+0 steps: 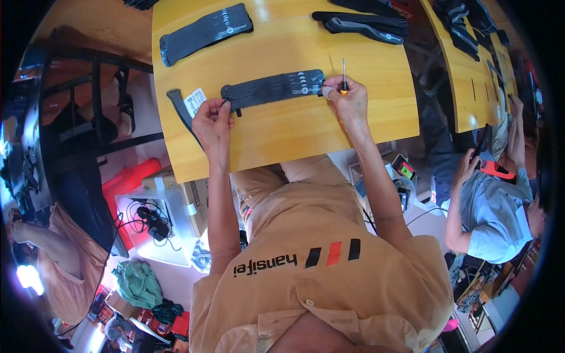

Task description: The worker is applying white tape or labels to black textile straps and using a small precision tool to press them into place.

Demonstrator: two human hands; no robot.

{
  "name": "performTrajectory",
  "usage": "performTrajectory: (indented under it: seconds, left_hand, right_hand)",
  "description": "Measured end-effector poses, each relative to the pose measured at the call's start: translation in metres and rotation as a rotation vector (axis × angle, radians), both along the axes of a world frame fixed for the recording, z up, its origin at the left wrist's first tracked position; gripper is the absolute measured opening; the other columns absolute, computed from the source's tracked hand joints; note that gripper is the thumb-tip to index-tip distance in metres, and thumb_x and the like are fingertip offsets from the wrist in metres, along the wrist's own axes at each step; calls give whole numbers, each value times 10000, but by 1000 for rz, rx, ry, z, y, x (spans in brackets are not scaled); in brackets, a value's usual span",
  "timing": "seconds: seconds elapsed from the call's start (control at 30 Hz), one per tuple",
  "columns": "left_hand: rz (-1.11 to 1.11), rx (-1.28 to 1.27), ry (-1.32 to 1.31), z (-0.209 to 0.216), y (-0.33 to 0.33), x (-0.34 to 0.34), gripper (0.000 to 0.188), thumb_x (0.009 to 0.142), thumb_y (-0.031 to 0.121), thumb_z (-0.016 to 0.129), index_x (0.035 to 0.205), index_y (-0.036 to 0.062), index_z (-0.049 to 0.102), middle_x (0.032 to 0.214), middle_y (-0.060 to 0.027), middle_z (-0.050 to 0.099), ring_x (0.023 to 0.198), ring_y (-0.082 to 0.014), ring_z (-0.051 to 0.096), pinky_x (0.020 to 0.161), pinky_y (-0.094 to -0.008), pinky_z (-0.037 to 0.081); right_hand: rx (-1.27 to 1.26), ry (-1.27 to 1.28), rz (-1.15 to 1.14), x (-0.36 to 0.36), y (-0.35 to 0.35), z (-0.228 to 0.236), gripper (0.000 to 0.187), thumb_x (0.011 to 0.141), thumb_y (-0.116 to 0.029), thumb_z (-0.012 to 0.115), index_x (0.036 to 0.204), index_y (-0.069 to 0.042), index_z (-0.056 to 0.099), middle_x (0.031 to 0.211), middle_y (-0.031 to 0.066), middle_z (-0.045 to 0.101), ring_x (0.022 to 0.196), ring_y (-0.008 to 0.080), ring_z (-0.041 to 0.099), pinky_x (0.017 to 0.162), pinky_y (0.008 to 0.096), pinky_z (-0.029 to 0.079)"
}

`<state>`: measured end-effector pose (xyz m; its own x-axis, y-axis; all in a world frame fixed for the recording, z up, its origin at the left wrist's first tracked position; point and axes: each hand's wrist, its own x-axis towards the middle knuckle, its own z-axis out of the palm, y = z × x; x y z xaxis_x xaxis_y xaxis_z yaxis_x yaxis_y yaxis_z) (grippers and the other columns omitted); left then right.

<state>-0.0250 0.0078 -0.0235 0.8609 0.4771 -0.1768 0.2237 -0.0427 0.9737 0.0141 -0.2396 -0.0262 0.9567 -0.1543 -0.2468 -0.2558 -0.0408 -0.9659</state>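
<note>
Head view is showing a yellow bench (353,117) whose near edge is running just below both hands, with bare wood lying between them and that edge. A stack of dark straps (273,89) is lying across the bench between the hands. The left hand (213,120) is pinching the left end of the stack, fingers (226,105) closed on it. The right hand (348,101) is gripping a small screwdriver (344,75) upright, fingers closed around its handle, beside the right end of the stack. Just left of the left fingers, a white label (195,101) is lying near the side edge. More dark straps (206,32) are lying well beyond the fingers.
</note>
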Motion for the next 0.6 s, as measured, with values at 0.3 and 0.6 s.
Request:
performTrajectory:
  seconds: [0.3,0.6]
  left_hand:
    - [-20,1,3,0,0,0,48,788,16,598,806,-22,573,632,-24,543,483,-60,473,422,-190,383]
    - [-5,9,19,-2,0,-1,55,786,19,599,818,-22,581,638,-28,550,491,-62,480,431,-190,397]
  right_hand:
    - [-68,4,-1,1,0,2,26,704,6,618,729,-3,615,564,-14,512,456,53,452,393,203,355]
    - [-89,-14,2,1,0,0,19,694,7,617,711,-1,614,553,-6,522,455,55,459,392,207,349]
